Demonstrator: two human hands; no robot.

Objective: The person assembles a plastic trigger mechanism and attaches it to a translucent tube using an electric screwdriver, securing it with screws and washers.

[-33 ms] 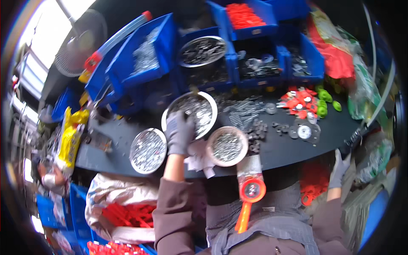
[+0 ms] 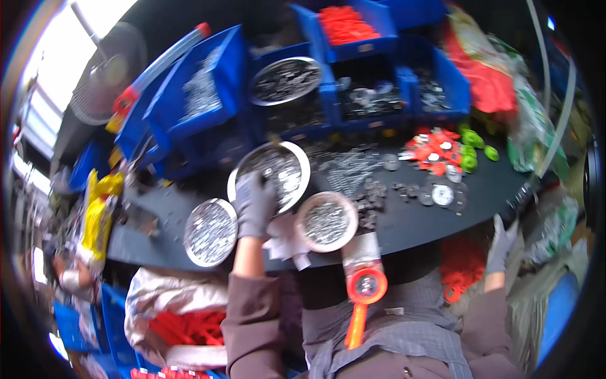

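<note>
My left hand (image 2: 256,205), in a grey glove, reaches over the near rim of a round metal bowl (image 2: 303,165) of shiny small parts. Its fingertips are blurred against the parts, so I cannot make out whether they pinch anything. My right hand (image 2: 500,247), also gloved, is off the table's front edge at the right, fingers apart and nothing seen in them. Left of my left hand stands a dish of small metal pieces (image 2: 211,232). To its right is a pale round bowl of metal pieces (image 2: 326,221). An orange ring with a handle (image 2: 358,319) lies before my lap.
Blue bins (image 2: 235,76) of parts line the back of the dark table (image 2: 413,218). Loose screws (image 2: 350,170), red pieces (image 2: 435,151) and green pieces (image 2: 469,151) lie right of centre. Below the table are a white sack (image 2: 148,294) and red parts (image 2: 461,268). A fan (image 2: 113,76) stands at left.
The whole view has shifted, so the table and bins appear slightly farther left. My left hand stays over the metal bowl; my right hand remains beside the table edge.
</note>
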